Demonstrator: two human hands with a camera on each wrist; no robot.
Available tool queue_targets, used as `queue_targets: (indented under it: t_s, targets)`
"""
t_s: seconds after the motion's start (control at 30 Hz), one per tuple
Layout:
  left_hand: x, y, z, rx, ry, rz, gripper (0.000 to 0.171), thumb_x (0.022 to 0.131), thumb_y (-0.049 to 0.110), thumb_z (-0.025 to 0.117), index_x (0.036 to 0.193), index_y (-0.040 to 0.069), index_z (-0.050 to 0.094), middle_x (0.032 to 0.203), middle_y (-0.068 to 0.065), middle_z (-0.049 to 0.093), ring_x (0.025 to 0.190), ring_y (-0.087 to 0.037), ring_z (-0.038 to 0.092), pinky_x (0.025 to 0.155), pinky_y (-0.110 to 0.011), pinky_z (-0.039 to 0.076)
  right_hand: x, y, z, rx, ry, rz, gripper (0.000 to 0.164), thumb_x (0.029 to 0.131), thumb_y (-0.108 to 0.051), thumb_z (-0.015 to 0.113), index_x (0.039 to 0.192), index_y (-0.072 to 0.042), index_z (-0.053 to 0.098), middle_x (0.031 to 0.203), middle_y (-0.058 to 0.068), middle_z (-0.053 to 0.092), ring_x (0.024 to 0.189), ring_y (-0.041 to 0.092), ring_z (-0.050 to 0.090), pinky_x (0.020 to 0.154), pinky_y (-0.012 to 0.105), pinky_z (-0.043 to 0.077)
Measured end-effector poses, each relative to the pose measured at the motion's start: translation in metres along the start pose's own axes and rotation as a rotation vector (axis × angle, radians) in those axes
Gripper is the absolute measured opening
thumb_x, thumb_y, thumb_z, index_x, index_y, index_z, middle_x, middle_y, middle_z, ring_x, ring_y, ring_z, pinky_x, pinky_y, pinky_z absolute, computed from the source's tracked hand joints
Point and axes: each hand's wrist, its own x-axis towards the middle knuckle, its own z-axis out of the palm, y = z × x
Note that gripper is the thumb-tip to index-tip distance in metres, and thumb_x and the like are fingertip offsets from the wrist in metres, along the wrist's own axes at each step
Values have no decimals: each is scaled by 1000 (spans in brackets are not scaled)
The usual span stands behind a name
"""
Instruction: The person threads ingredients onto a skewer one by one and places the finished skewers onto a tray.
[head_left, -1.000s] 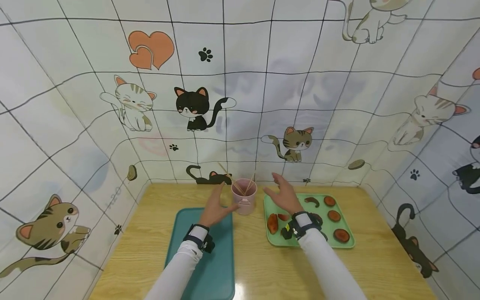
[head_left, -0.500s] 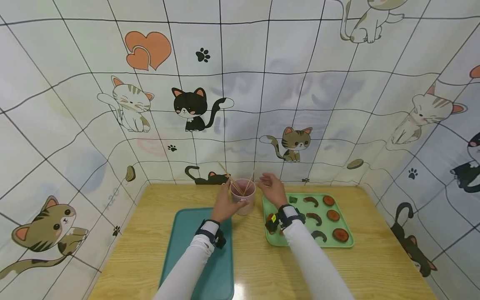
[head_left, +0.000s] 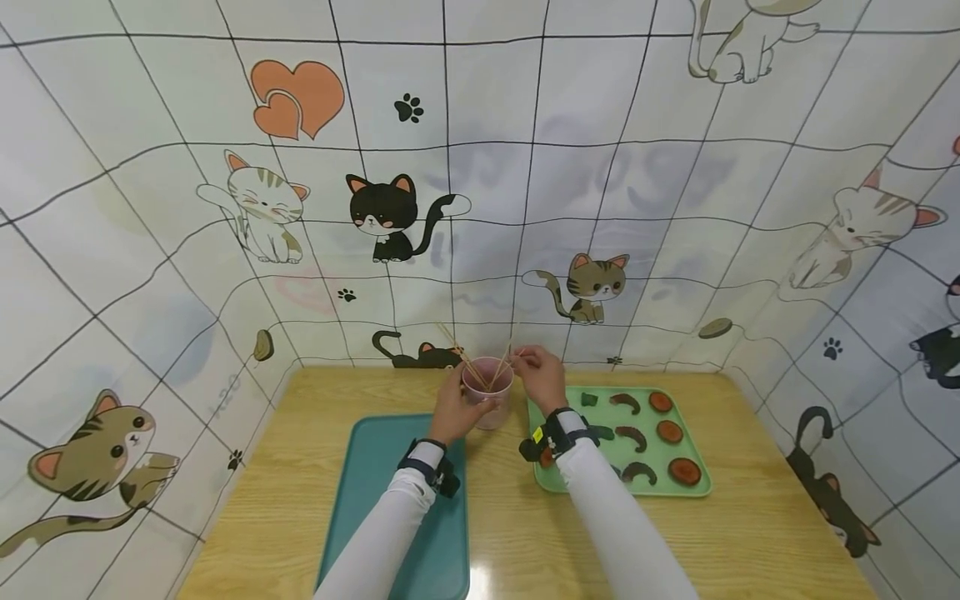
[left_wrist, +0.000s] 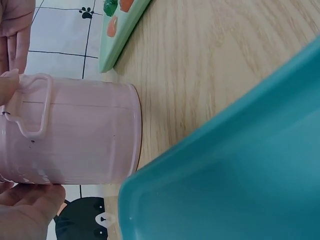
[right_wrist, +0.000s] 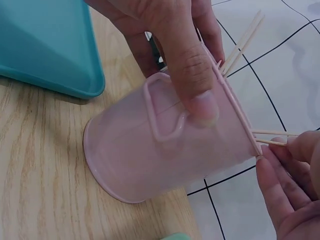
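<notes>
Pink cup (left_wrist: 90,132) upright at the far middle of the counter (head_left: 750,525), left hand (head_left: 456,410) clamped round its left side, right hand (head_left: 542,379) pinching sticks (right_wrist: 272,133) at its right rim, teal tray (head_left: 441,537) near left, green tray (head_left: 663,490) right.

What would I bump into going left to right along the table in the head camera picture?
Going by their middles: blue-green tray → left hand → pink cup → right hand → light green tray.
</notes>
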Motion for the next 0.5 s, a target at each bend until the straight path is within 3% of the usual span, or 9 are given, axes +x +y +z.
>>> queue_targets:
  t_s: [0.2, 0.33, 0.5]
  targets:
    - [0, -1, 1, -13, 4, -35, 88, 81, 26, 89, 151, 1, 42, 142, -19, 57, 132, -35, 57, 106, -54, 50, -4, -2, -3, -8, 36, 13, 17, 99, -21, 71, 109, -7, 73, 106, 15, 78, 94, 29, 78, 78, 35, 61]
    - [0, -4, 2, -2, 3, -52, 90, 81, 30, 89, 152, 4, 41, 142, -16, 57, 133, -32, 57, 106, -52, 50, -5, -2, -5, 34, 40, -18, 18, 99, -17, 70, 110, -4, 73, 107, 19, 77, 94, 32, 77, 82, 43, 62]
    - [0, -6, 2, -8, 0, -55, 89, 80, 29, 90, 151, 5, 42, 141, -16, 58, 132, -33, 58, 106, -53, 50, -4, -2, -8, 37, 48, -64, 16, 99, -14, 70, 108, -2, 74, 105, 20, 77, 92, 35, 77, 77, 37, 63]
